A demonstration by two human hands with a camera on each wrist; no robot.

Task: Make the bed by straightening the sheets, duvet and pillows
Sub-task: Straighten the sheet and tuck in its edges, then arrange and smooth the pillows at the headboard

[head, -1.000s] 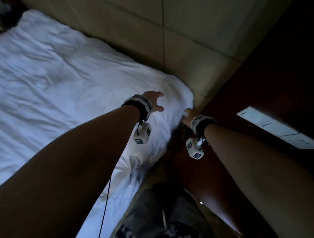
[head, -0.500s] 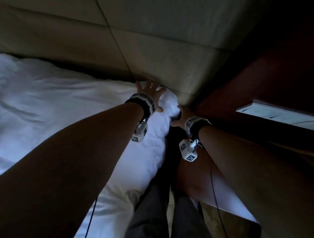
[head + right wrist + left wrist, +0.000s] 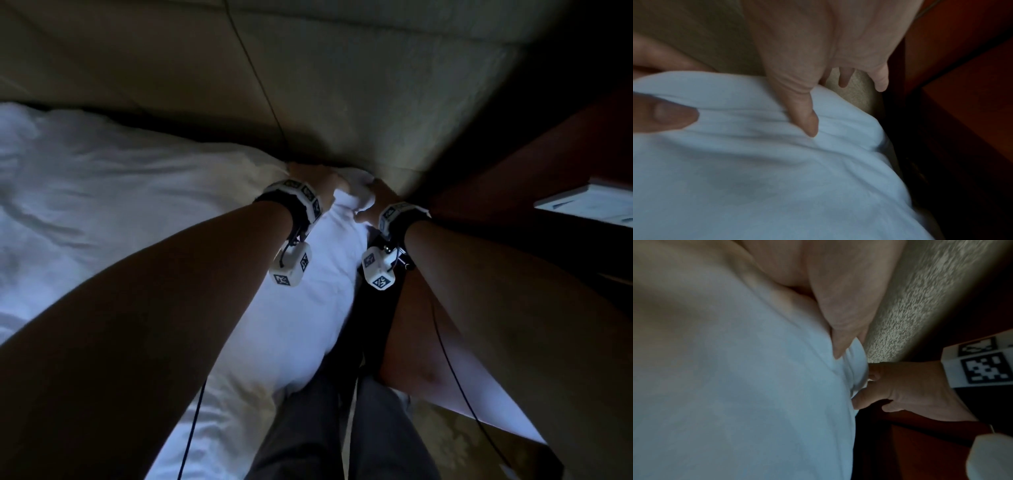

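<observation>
White bedding point(image 3: 137, 222) covers the bed, and its top right corner point(image 3: 356, 192) bunches up against the headboard. My left hand point(image 3: 318, 181) grips that corner from the left; its thumb point(image 3: 840, 337) digs into the cloth and its fingers are hidden behind the fold. My right hand point(image 3: 376, 198) holds the same corner from the right. Its thumb point(image 3: 805, 116) presses a crease into the fabric, and its other fingertips point(image 3: 844, 78) reach past the edge toward the headboard. The two hands sit close together, with the bunched cloth between them.
A padded beige headboard point(image 3: 342, 85) stands right behind the corner. A dark reddish wooden nightstand point(image 3: 513, 164) is close on the right, with a white card point(image 3: 589, 205) on it. My legs in dark trousers point(image 3: 308, 428) stand beside the bed's edge.
My left hand lay open and flat on the bedding; it now grips the corner. The right hand has moved up to meet it at the headboard. The view has shifted closer.
</observation>
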